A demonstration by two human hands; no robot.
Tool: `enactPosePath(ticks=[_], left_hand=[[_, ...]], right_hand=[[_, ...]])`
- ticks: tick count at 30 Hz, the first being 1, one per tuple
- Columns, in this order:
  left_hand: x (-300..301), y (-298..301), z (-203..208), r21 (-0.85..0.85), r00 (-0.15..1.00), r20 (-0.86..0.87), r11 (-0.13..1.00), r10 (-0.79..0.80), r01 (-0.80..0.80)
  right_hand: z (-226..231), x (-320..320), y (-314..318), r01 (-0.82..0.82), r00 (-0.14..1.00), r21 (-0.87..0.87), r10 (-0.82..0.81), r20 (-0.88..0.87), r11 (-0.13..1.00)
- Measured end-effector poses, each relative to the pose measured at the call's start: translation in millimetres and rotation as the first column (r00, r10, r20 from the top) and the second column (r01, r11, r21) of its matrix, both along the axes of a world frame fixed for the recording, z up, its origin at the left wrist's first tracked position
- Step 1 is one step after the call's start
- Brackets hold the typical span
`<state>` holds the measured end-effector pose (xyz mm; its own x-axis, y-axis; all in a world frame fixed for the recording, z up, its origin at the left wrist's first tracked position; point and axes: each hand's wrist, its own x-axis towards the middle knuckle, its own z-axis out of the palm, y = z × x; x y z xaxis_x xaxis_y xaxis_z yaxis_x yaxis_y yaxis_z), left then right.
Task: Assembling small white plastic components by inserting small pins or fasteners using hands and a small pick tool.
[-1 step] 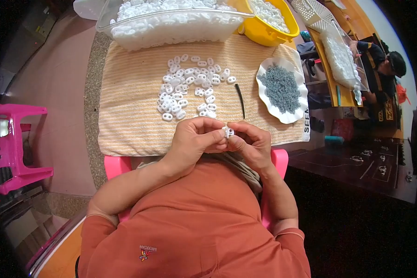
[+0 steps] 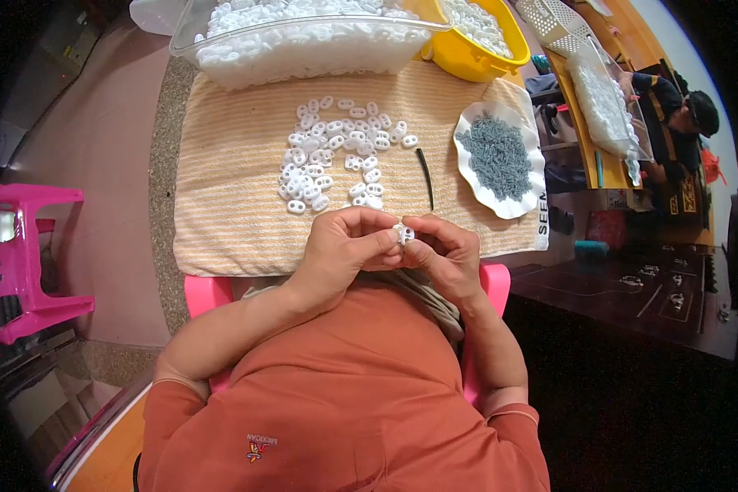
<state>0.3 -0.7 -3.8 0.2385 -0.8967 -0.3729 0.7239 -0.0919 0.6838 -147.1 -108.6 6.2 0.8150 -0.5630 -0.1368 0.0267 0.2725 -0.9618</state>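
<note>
Both hands meet at the near edge of the towel. Between them they pinch a small white two-hole plastic piece (image 2: pixel 406 235). My left hand (image 2: pixel 351 244) grips it from the left with thumb and fingers. From the right, the thumb and fingertips of my right hand (image 2: pixel 444 248) close on it; they partly cover it. Beyond my hands lies a loose pile of similar white oval pieces (image 2: pixel 312 170). A thin black stick (image 2: pixel 425 179) rests to its right. Farther right, a white scalloped dish (image 2: pixel 531 175) holds many short grey pieces (image 2: pixel 498 156), too small to make out clearly.
A striped towel (image 2: pixel 230 180) covers the table. At its far side stand a clear bin (image 2: pixel 320 53) full of white pieces and a yellow basket (image 2: pixel 459 59) of white pieces. A pink stool (image 2: pixel 37 262) stands on the left. Another person (image 2: pixel 681 123) sits at the far right.
</note>
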Motion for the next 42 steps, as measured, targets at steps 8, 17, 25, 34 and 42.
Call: enactPosePath(ticks=[8, 17, 25, 34, 42], left_hand=[[-0.1, 1.4, 1.5, 0.023, 1.000, -0.003, 1.000, -0.004, 0.004], [-0.7, 2.2, 1.8, 0.043, 1.000, 0.004, 0.999, -0.003, 0.003], [-1.0, 2.4, 2.2, 0.044, 1.000, 0.008, 0.999, -0.004, 0.004], [-1.1, 2.8, 5.5, 0.044, 1.000, -0.017, 0.999, 0.000, 0.001], [-0.2, 3.2, 6.8, 0.062, 0.999, -0.039, 0.998, -0.016, 0.019]], right_hand=[[-1.4, -0.2, 1.6, 0.017, 1.000, 0.048, -0.016, -0.025, 0.999], [-6.9, -3.1, -0.6, -0.001, 0.999, 0.006, 0.001, -0.044, 1.000], [-2.3, -0.8, 2.0, 0.012, 0.999, 0.025, -0.011, -0.045, 1.000], [-0.9, -2.6, -0.7, -0.013, 0.998, 0.024, 0.015, -0.065, 1.000], [0.4, -4.5, -3.5, -0.049, 0.998, -0.055, 0.046, -0.052, 0.997]])
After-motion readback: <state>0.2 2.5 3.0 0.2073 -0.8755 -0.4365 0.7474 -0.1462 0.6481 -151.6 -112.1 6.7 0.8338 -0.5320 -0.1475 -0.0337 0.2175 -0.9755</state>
